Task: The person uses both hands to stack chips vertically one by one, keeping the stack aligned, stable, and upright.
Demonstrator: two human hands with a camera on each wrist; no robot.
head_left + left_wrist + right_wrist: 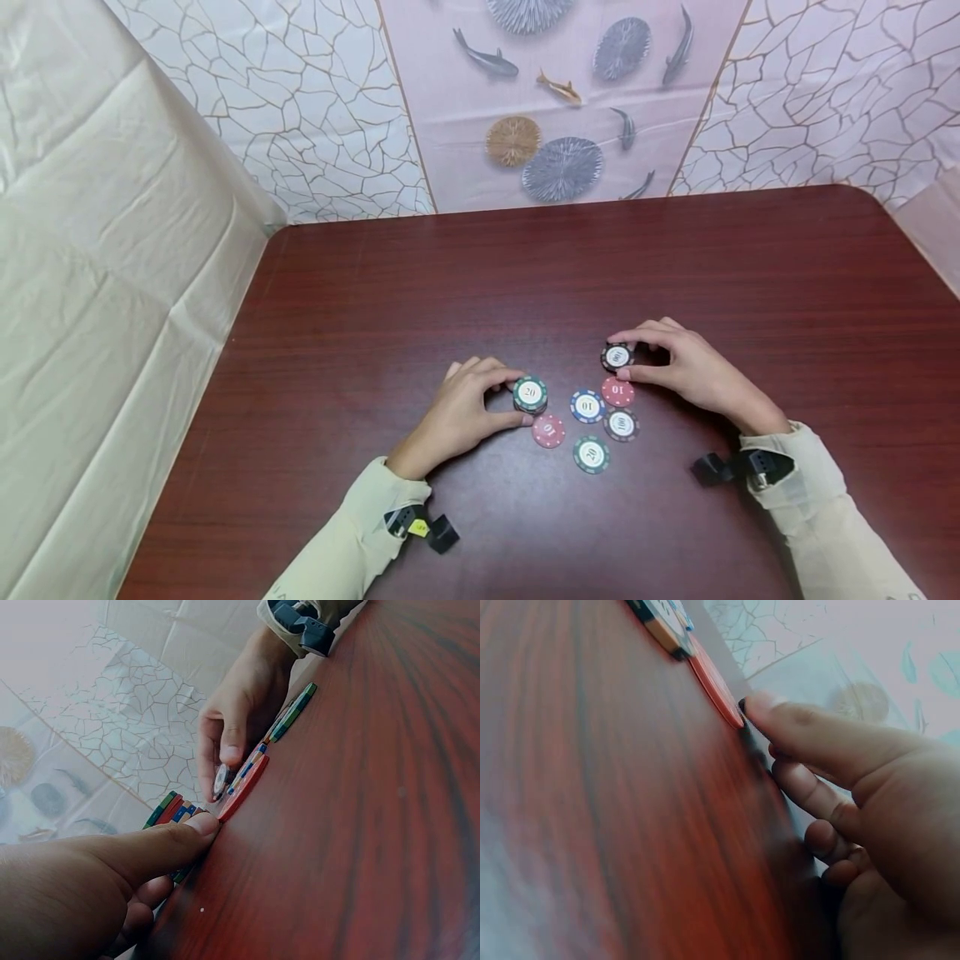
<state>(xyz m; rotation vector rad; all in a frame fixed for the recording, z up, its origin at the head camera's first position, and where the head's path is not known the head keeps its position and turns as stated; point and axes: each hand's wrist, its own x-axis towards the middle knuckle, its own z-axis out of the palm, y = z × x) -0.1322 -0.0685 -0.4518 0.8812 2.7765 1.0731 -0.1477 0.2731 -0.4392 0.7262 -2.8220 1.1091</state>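
Note:
Thumb and fingers of my left hand (pixel 459 410) pinch a short stack of poker chips (pixel 530 392) by its sides. A green chip marked 20 tops it, and the left wrist view shows green, red and blue edges in the stack (pixel 174 807). Farther right, my right hand (pixel 681 367) pinches a black poker chip (pixel 617 357) marked 100 between thumb and fingertips. That chip is tilted in the left wrist view and mostly hidden behind the thumb in the right wrist view. A red chip (pixel 618 392) lies just below the right thumb; another red chip (pixel 548 432) lies by the left thumb.
Between the hands lie a blue chip (pixel 587 407), a black chip (pixel 622 425) and a green chip (pixel 592 455), flat on the dark red wooden table (pixel 420 283). Patterned cloth (pixel 337 108) hangs behind the table's far edge, and pale cloth (pixel 112 250) covers the left side.

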